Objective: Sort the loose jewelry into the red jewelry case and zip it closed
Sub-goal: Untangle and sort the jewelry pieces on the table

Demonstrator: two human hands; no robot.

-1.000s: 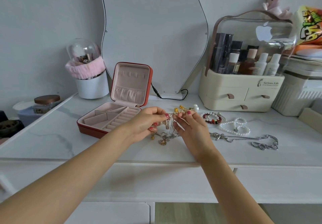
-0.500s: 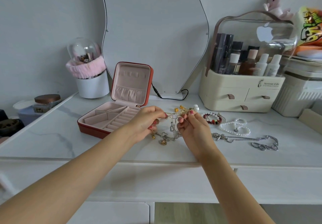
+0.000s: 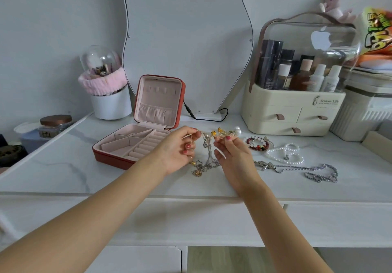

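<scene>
White marble-look vanity top [image 3: 63,166] fills the middle of the frame, with the red jewelry case [image 3: 135,145] left of centre, lid up, its pink compartments apparently bare, so sorting has barely begun and zipping is far off. At centre, the left hand [image 3: 176,151] and right hand [image 3: 233,156] each pinch an end of a tangled silver-and-gold chain cluster [image 3: 206,158], lifted partly off the top. A beaded bracelet [image 3: 257,143], pearl strand [image 3: 285,154] and silver chain [image 3: 307,169] wait right of centre.
</scene>
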